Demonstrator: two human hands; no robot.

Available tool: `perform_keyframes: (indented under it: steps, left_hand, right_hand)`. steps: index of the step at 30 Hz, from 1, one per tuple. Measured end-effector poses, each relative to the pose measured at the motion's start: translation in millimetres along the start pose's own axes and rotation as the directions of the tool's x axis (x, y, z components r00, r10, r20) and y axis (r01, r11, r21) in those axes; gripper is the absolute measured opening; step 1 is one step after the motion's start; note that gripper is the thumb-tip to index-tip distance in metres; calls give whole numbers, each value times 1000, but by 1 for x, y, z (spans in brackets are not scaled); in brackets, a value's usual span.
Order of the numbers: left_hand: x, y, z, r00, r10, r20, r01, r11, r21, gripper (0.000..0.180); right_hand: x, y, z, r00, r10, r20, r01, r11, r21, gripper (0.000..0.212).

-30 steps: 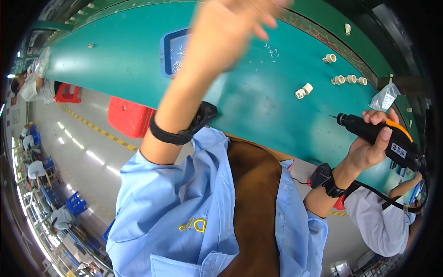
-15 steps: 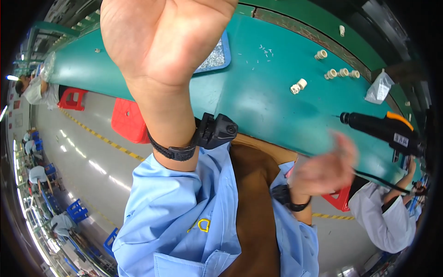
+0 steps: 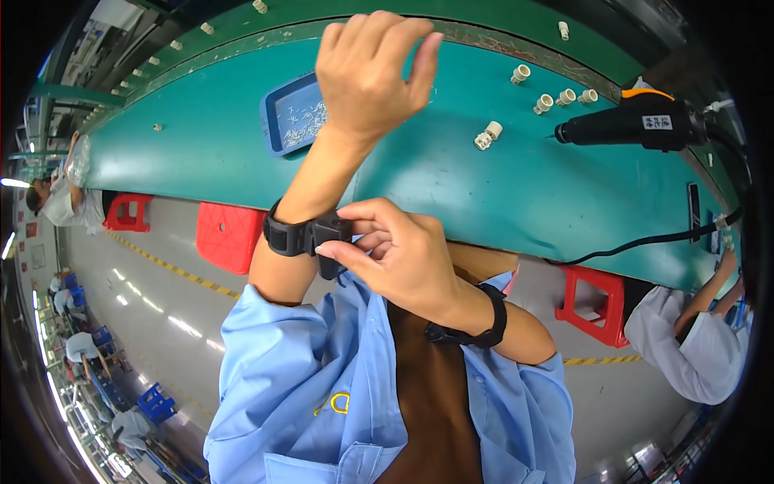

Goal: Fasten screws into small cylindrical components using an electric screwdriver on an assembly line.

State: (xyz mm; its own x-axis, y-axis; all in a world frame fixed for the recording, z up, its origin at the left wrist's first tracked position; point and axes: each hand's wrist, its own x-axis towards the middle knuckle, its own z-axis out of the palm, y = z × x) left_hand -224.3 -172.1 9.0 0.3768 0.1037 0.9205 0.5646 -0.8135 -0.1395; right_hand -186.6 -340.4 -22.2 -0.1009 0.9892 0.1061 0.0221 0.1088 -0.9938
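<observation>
Right hand [image 3: 411, 262] grips the black wrist module [image 3: 329, 232] in a closed pinch; left hand [image 3: 367, 85], half-curled beyond it, contents unclear, is best held still.

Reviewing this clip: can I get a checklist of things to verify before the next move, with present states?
1. Right hand touching the strapped black device: ok, thumb and fingers are on it.
2. Left hand empty: cannot tell, palm turned away.
3. Power screwdriver out of both hands: ok.
4. Blue tray fully visible: not ok, left hand hides part.
5. Cream fittings apart from both hands: ok.
</observation>
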Motion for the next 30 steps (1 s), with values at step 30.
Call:
perform_keyframes:
  steps: [30]
  left_hand:
    - [-57,86,46,454,-236,859,733,647,-210,34]
  right_hand:
    - [-17,-6,-213,813,-455,-364,449,887,-106,70]
